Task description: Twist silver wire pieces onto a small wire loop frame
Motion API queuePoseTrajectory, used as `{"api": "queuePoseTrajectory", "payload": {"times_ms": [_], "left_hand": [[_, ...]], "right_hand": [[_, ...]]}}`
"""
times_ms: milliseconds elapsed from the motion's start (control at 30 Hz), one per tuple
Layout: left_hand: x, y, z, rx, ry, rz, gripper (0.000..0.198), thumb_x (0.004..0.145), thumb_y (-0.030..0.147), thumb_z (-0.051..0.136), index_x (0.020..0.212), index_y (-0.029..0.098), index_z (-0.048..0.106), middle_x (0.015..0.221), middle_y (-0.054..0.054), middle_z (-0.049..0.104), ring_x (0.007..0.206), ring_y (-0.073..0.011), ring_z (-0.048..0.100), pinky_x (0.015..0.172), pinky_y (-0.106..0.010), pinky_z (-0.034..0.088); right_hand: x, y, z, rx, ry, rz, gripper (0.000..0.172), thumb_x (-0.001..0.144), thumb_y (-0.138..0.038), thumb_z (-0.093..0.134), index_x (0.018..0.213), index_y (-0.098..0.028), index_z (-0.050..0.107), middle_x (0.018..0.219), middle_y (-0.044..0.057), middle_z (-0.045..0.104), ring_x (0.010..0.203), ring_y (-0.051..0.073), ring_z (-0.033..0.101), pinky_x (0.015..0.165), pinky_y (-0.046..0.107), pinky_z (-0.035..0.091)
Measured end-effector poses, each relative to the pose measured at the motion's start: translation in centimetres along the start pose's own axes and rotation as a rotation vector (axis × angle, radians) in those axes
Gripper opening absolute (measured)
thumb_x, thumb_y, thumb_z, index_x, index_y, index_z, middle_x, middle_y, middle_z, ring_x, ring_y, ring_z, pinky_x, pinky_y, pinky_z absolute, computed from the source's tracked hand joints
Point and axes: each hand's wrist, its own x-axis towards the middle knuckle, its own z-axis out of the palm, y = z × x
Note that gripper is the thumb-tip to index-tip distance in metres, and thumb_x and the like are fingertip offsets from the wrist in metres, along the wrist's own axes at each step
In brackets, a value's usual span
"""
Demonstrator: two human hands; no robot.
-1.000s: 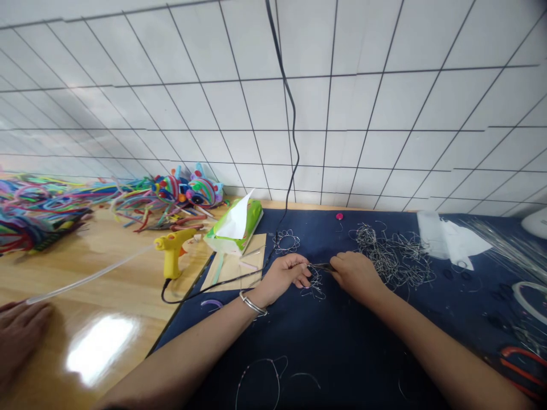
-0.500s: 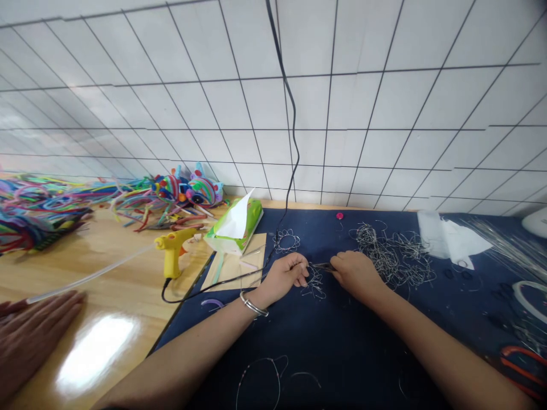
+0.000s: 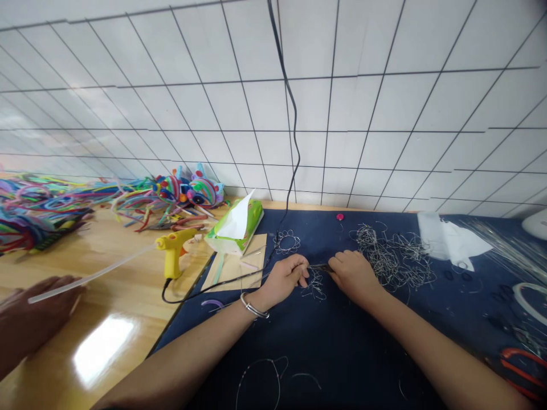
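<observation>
The wooden worktop (image 3: 141,302), covered at right by dark blue cloth (image 3: 342,347), stands before a white tiled wall (image 3: 359,102). From the near side, the left hand (image 3: 285,277) and right hand (image 3: 354,275) reach close together, fingers curled. The left grip pinches a bent wire piece (image 3: 315,283) at its fingertips, between both hands; the right grip encloses pliers (image 3: 322,267) pointing left.

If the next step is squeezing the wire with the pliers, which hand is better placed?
Right hand, I think: it grips the pliers, whose tip points toward the left hand. The left hand seems busy pinching the wire, so it looks better suited to steadying.
</observation>
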Motion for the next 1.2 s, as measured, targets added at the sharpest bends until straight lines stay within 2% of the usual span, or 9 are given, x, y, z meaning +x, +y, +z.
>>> {"api": "queuePoseTrajectory", "payload": {"times_ms": [333, 667, 967, 1200], "left_hand": [[-0.3, 0.7, 0.0, 0.075, -0.008, 0.051, 0.017, 0.084, 0.026, 0.039, 0.082, 0.016, 0.052, 0.069, 0.000, 0.057, 0.050, -0.0070, 0.051, 0.054, -0.020, 0.039], [-0.2, 0.6, 0.1, 0.003, -0.030, -0.030, 0.018, 0.084, 0.030, 0.038, 0.079, 0.017, 0.050, 0.066, 0.001, 0.055, 0.043, -0.0055, 0.043, 0.043, -0.017, 0.034], [-0.2, 0.0, 0.4, -0.099, -0.014, -0.091, 0.019, 0.082, 0.032, 0.041, 0.080, 0.016, 0.050, 0.065, 0.001, 0.055, 0.043, -0.0053, 0.045, 0.040, -0.017, 0.036], [-0.2, 0.0, 0.4, -0.080, -0.028, -0.092, 0.018, 0.083, 0.030, 0.039, 0.081, 0.016, 0.049, 0.065, 0.001, 0.054, 0.043, -0.0053, 0.046, 0.040, -0.016, 0.037]], "right_hand": [[-0.1, -0.2, -0.4, -0.074, 0.060, -0.086, 0.018, 0.081, -0.013, 0.041, 0.069, -0.017, 0.054, 0.068, 0.005, 0.050, 0.070, 0.017, 0.038, 0.066, 0.030, 0.021], [-0.1, -0.6, -1.4, -0.175, 0.070, -0.119, 0.022, 0.081, -0.007, 0.037, 0.072, -0.017, 0.055, 0.067, 0.006, 0.048, 0.068, 0.018, 0.036, 0.064, 0.033, 0.021], [-0.2, -0.8, -1.3, -0.188, 0.071, -0.113, 0.022, 0.080, -0.007, 0.036, 0.070, -0.016, 0.054, 0.066, 0.006, 0.048, 0.067, 0.017, 0.035, 0.063, 0.033, 0.020], [-0.2, -0.8, -0.9, -0.196, 0.077, -0.111, 0.020, 0.080, -0.008, 0.038, 0.070, -0.016, 0.053, 0.066, 0.005, 0.047, 0.066, 0.017, 0.036, 0.062, 0.032, 0.020]]}}
